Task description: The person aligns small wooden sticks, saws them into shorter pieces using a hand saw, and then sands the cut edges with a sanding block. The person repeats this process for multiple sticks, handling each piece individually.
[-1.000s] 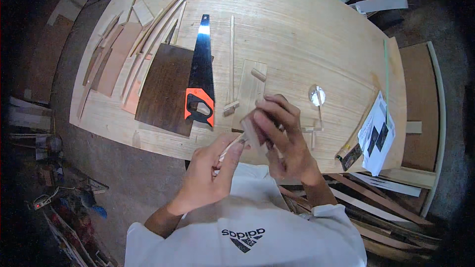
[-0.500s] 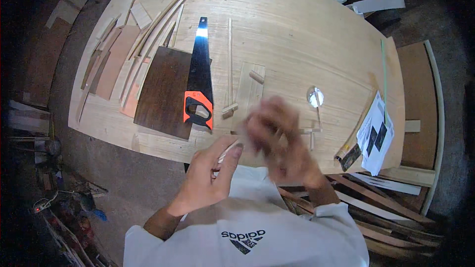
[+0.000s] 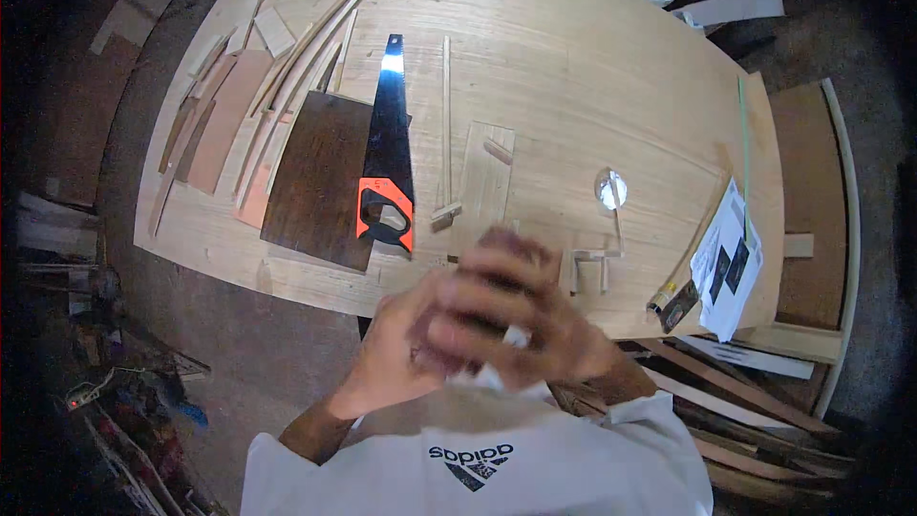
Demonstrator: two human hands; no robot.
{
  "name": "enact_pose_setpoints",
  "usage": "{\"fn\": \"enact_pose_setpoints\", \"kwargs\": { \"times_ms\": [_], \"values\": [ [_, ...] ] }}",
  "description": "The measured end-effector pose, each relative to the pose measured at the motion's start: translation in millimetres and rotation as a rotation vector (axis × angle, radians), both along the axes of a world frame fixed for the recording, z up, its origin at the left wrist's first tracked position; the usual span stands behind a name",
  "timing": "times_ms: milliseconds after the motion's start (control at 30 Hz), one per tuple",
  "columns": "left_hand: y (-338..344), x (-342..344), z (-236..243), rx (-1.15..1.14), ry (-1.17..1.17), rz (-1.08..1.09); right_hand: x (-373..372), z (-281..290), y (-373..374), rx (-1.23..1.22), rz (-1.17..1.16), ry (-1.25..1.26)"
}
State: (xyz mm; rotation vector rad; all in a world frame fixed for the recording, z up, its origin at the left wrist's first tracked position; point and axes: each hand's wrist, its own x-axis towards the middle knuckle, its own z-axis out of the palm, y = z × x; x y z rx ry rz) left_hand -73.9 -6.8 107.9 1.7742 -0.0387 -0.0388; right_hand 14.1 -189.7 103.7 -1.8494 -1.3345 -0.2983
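Worktop (image 3: 592,96) of pale wood fills most of the view, its near edge running in front of the person. Toward that edge's left part lies a dark brown board (image 3: 315,182). A saw (image 3: 388,148) rests along the board's right side, orange and black handle toward the near edge, blade pointing at the far one. A pinkish sheet (image 3: 229,115) lies toward the left edge among thin wooden strips. At the near right corner a paper sheet (image 3: 721,277) with dark shapes droops over the edge.

Over the middle of the near edge the two hands meet. The right hand (image 3: 516,311), badly blurred, has its fingers bent across the left hand (image 3: 396,334), whose own fingers are mostly covered. I cannot tell whether either set grasps anything; whatever may sit between them is hidden.

Just beyond the fingertips, toward the far edge, lies a pale board (image 3: 482,186), a small block (image 3: 498,150) slanted on it. Left of this, a long thin stick (image 3: 446,115) runs toward the far edge. Right of the hands are a small stick frame (image 3: 597,254) and a round shiny disc (image 3: 605,189), perhaps a shallow dish; its contents are unclear.
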Motion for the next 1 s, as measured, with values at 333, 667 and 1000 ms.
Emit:
{"fn": "enact_pose_setpoints", "kwargs": {
  "times_ms": [333, 667, 1000],
  "values": [
    [3, 1, 16, -0.072, 0.132, -0.034, 3, 1, -3, 0.029, -0.167, 0.06],
    [-11, -7, 1, -0.223, -0.037, 0.051, -9, 3, -6, -0.022, -0.037, 0.034],
    [-4, -1, 4, -0.083, 0.023, 0.027, 9, 0, -4, 0.067, -0.094, 0.055]
  ]
}}
